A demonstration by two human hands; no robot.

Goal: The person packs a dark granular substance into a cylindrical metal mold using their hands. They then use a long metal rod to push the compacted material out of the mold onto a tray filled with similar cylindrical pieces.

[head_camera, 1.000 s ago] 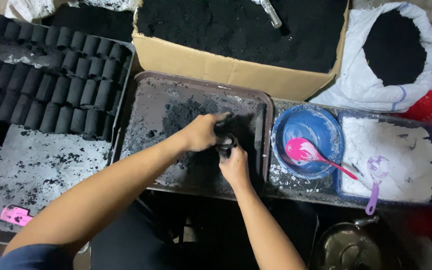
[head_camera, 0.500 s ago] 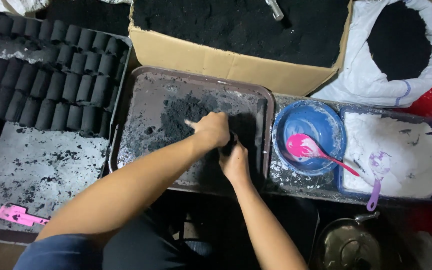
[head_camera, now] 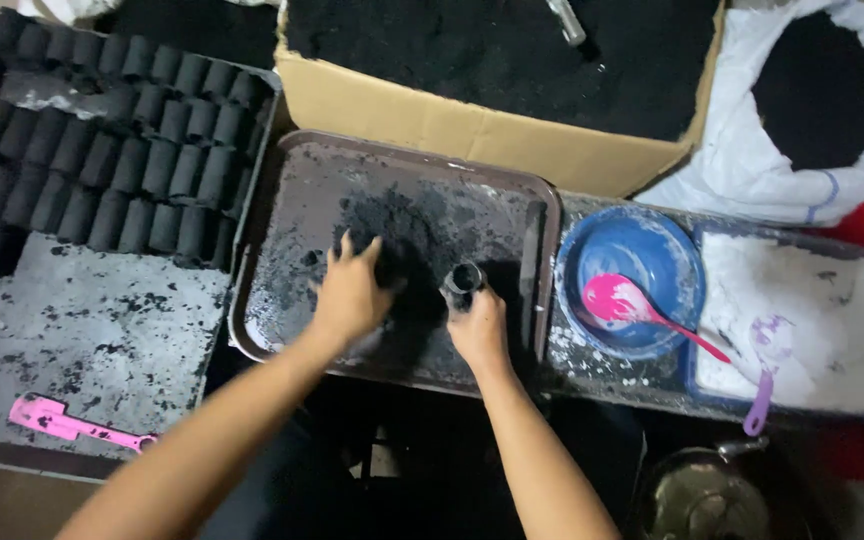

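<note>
1. Head view: my right hand is closed around a short dark tube mould, which stands on the brown tray. My left hand lies open, fingers spread on the black powder pile.
2. I judge it best to keep the tube steady and gather the powder toward it.
3. Its long axis runs upright, open mouth facing up.
</note>
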